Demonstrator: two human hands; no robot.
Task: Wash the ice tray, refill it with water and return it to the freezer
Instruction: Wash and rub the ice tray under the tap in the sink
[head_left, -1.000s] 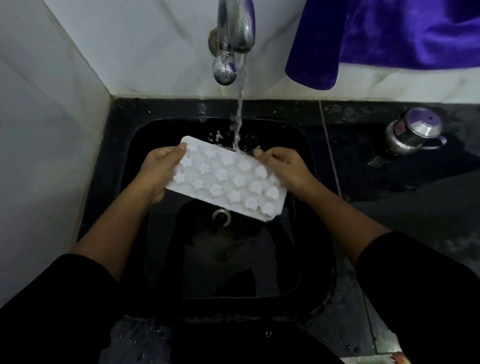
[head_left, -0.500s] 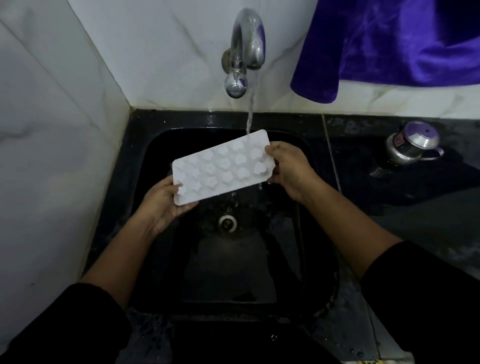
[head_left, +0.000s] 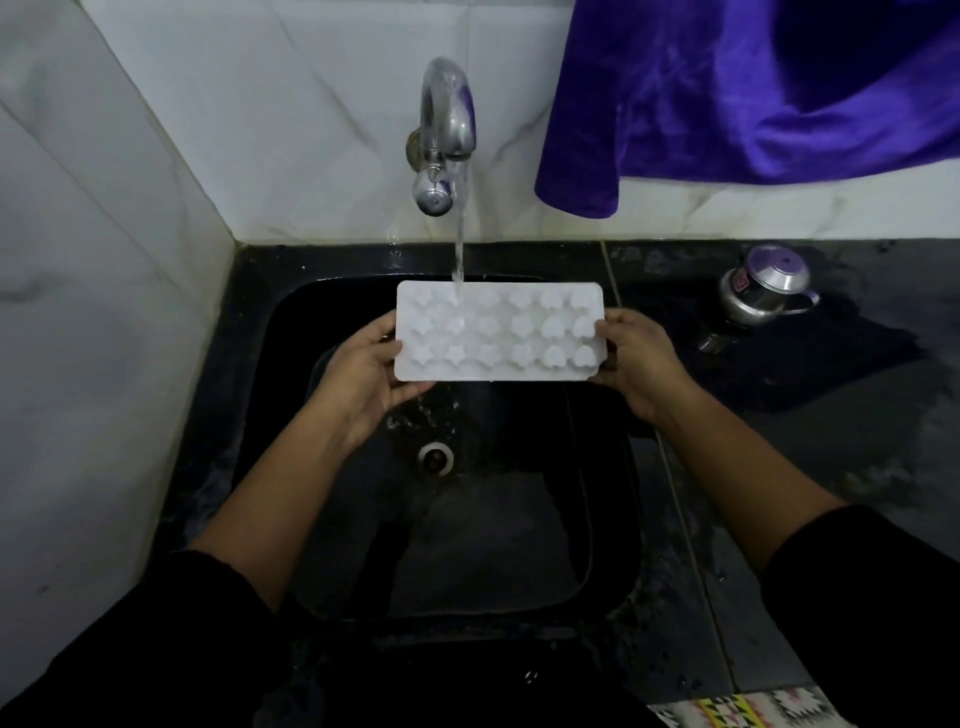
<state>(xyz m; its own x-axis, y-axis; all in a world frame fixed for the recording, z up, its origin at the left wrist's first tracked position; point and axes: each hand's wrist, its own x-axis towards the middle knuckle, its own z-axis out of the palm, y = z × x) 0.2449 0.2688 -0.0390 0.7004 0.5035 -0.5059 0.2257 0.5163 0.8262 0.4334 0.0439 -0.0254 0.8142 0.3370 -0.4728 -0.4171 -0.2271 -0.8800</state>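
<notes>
A white ice tray (head_left: 498, 332) with star and heart moulds is held level over the black sink (head_left: 363, 571). My left hand (head_left: 363, 369) grips its left end, thumb on top. My right hand (head_left: 636, 358) grips its right end the same way. Water runs from the chrome tap (head_left: 447, 130) in a thin stream onto the tray's far left part.
A steel lidded pot (head_left: 763, 286) stands on the wet dark counter at the right. A purple cloth (head_left: 753, 88) hangs over the white tiled wall behind. The drain (head_left: 435, 458) lies below the tray. A white wall closes the left side.
The tray went from tilted to level and squared under the stream. My left hand rose to the tray's left end; the right hand shifted rightwards.
</notes>
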